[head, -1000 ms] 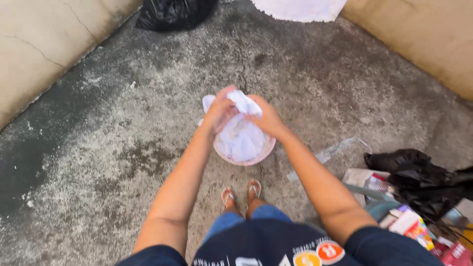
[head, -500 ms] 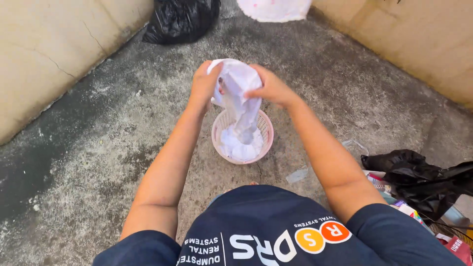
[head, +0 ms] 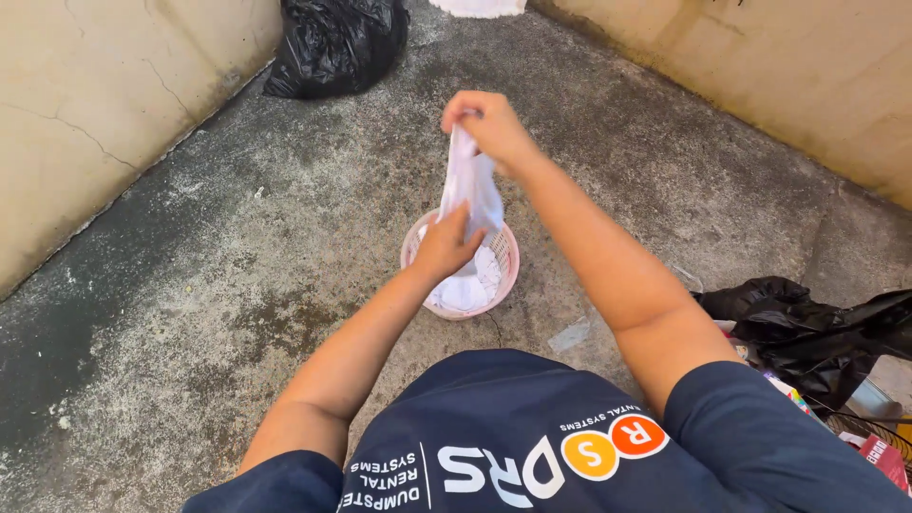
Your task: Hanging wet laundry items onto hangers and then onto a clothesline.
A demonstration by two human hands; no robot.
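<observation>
Where stained concrete floor [head: 190,313] met cracked beige walls [head: 85,104], pink basket [head: 508,275] stood. Right hand [head: 484,123] raised, fingers pinched shut on white cloth [head: 472,185] hanging over basket. Left hand [head: 445,249] gripped cloth lower down.

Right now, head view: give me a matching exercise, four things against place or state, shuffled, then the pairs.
Things:
1. right hand
2. left hand
3. pink basket
4. black bag

Places or states:
A. on the concrete, white cloth inside
B. raised, pinching the top of the white cloth
C. against the far wall corner
D. low, on the cloth at the basket's rim

Pairs: 1-B, 2-D, 3-A, 4-C
</observation>
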